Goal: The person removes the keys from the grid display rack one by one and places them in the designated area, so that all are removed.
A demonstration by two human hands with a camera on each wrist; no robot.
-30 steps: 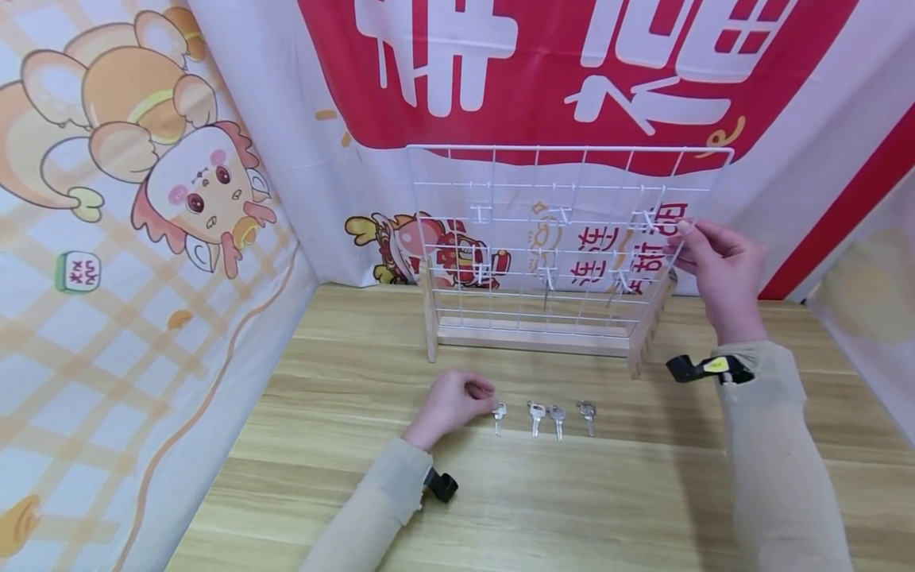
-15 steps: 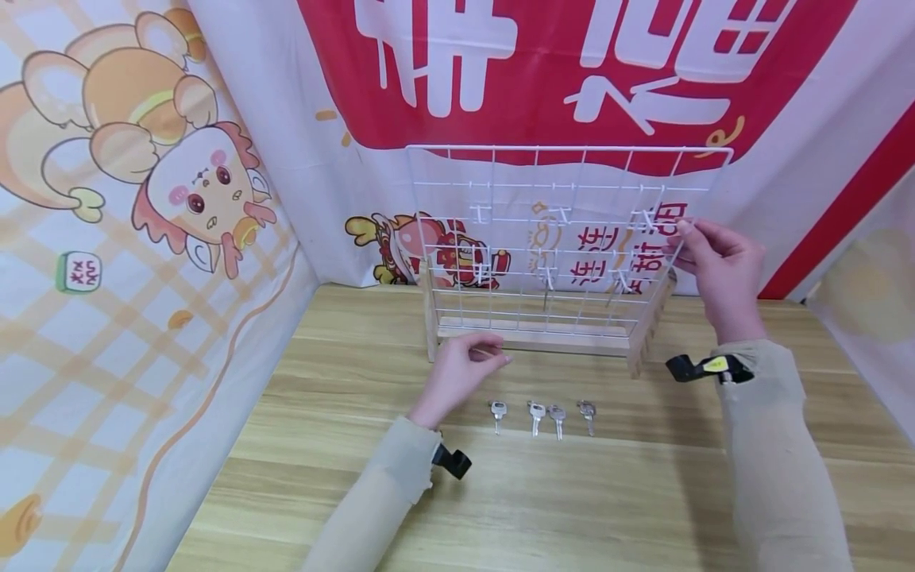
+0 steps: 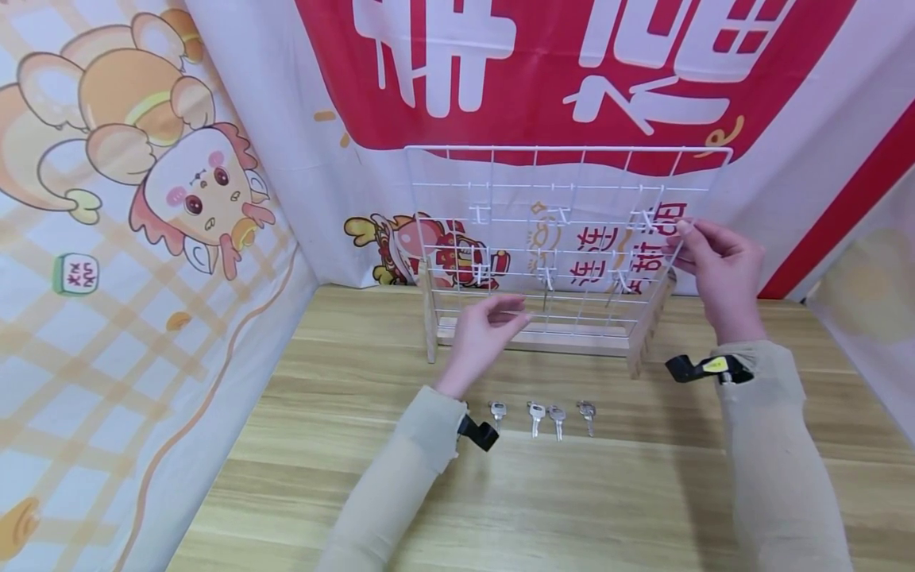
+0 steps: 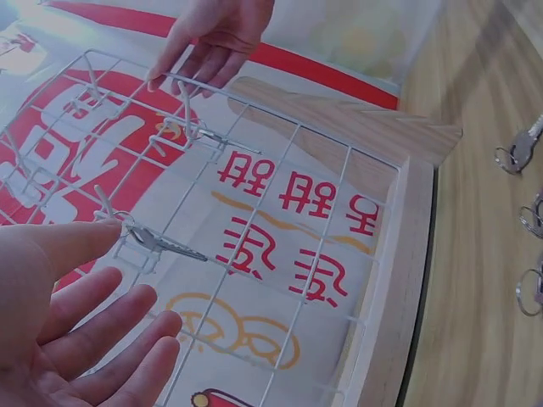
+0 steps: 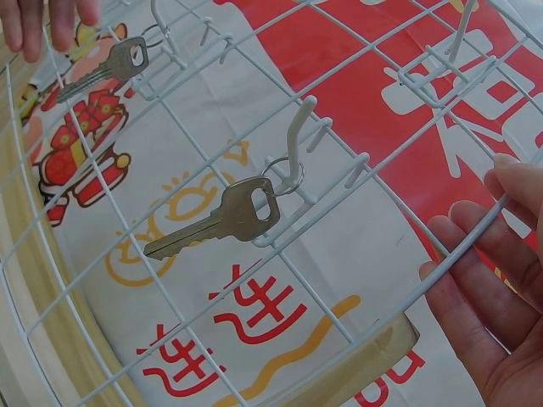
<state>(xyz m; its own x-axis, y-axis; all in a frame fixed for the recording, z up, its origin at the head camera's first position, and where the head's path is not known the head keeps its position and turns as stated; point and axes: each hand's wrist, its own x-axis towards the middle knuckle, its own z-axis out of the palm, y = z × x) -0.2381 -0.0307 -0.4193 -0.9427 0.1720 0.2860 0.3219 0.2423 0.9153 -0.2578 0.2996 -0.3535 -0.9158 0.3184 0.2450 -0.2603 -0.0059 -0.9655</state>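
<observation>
A white wire grid rack (image 3: 515,329) stands upright in a wooden base (image 3: 532,342). My right hand (image 3: 725,262) grips its right edge, thumb on one side and fingers on the other in the right wrist view. My left hand (image 3: 489,338) is raised before the lower grid, thumb and fingers apart with nothing between them. In the left wrist view a fingertip overlaps the ring side of a key (image 4: 157,241) on the lower middle hook. Another key (image 5: 246,212) hangs by its ring from the lower right hook. Several silver keys (image 3: 536,419) lie in a row on the table.
More white hooks (image 3: 480,213) sit on the grid's upper row and lower left. The wooden table (image 3: 572,500) meets a printed cloth backdrop (image 3: 372,183) behind the rack and a patterned cloth (image 3: 243,349) at left.
My left hand has left the leftmost key on the table and moved up and right to the lower grid, its fingers parted. My right hand has stayed on the rack's edge.
</observation>
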